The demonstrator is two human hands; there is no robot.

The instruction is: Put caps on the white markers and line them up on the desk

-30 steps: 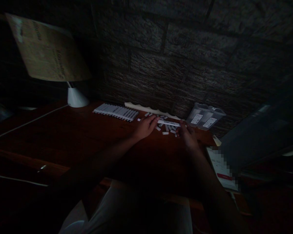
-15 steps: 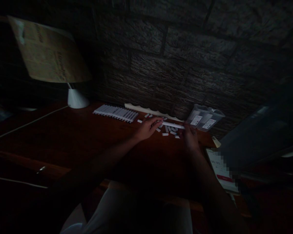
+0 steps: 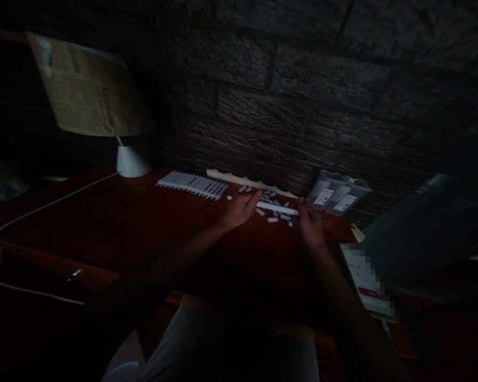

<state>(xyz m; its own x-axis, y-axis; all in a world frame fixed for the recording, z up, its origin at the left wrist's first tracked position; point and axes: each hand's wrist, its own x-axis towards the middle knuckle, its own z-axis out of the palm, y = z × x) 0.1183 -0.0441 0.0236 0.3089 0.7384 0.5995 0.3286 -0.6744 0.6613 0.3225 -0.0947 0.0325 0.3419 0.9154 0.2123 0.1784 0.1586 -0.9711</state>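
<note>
White marker point(image 3: 278, 208) spans gap between hands, over loose cap-like pieces point(image 3: 273, 219) on bench point(image 3: 239, 260). Long axis crosswise, right end slightly nearer person. Left hand point(image 3: 240, 208) grip pinching left end, right hand point(image 3: 310, 223) grip clasping right; neither nearer. Forearms forward, converging.

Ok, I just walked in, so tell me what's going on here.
A person at a dim desk holds a white pen in both hands, the left hand at one end and the right hand at the other. Small pieces, which look like caps, lie scattered around and beyond it. More pens lie side by side to the left, near the lamp; clear boxes stand to the right.
</note>
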